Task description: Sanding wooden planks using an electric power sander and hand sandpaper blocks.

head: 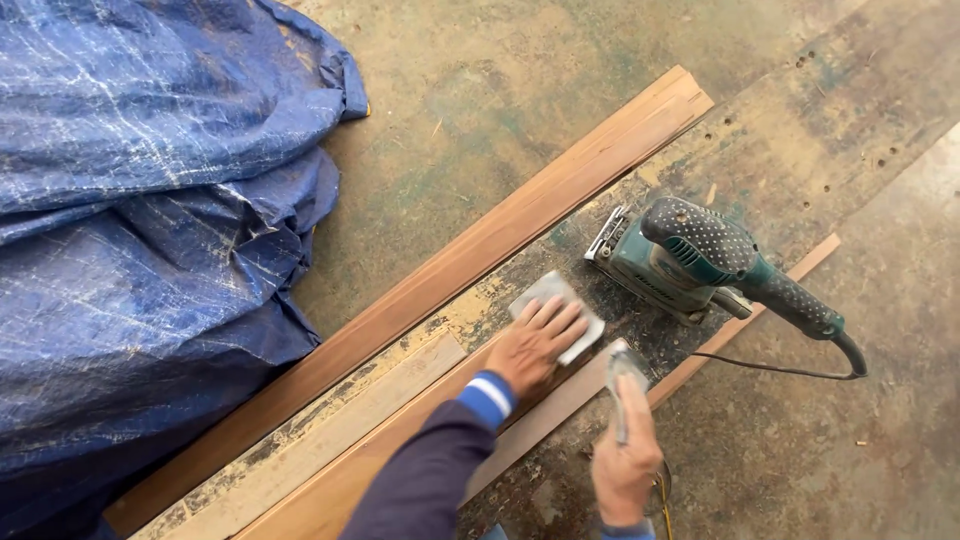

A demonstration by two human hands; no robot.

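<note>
Even, diffuse daylight; scene bright, no harsh shadows. Soft shadow under the sander point(700, 262) and beside the left hand point(535, 345). Mild sheen on the blue tarp point(150, 220) folds, no blown glare. Focus sharp across the workbench point(480, 80); slight softness at the bottom edge.

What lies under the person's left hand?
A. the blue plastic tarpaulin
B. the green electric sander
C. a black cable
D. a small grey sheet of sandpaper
D: the left hand presses flat on a small grey sheet of sandpaper on the wooden plank, while the green electric sander stands apart to its right, untouched.
</note>
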